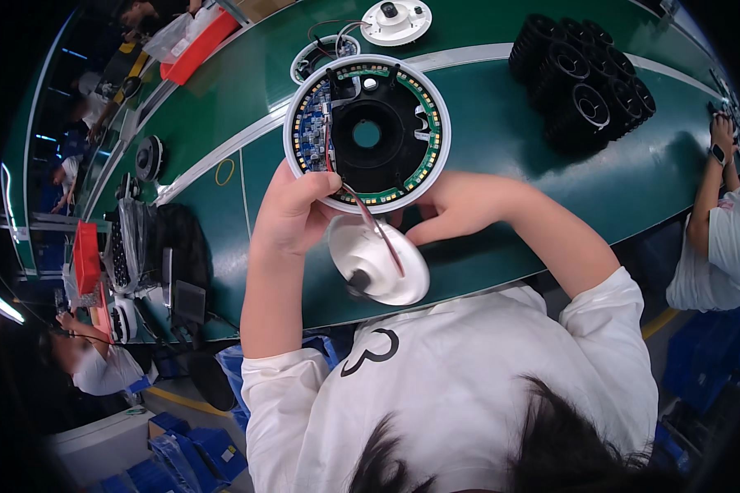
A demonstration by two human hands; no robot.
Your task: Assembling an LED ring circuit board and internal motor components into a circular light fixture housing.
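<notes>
- Dark hair (559, 435) and a soft white shirt (444, 361) fill the near edge; the person bends over the work, apparently for a close look.
- Smooth green tabletop (493, 107) spreads beyond.
- Black ribbed tubes (580, 107) stand bunched at the right, likely grouped to save room.
- Round housing (393, 127), white-rimmed and dark inside, is held up above the tabletop's near side, open face toward the camera, probably for a view inside.
- Left hand (294, 209): its grip is closed on the lower-left rim, thumb on top.
- Right hand (460, 207): fingers go behind the lower-right rim, so one cannot tell how that grip stands.
- Domed white cover (407, 279), hard and smooth, sits just below the housing, perhaps to spare the wires a pull.
- Flat blue circuit board (311, 135) lines the housing's left side.
- Thin, bendy wires (376, 223) cross the cover.
</notes>
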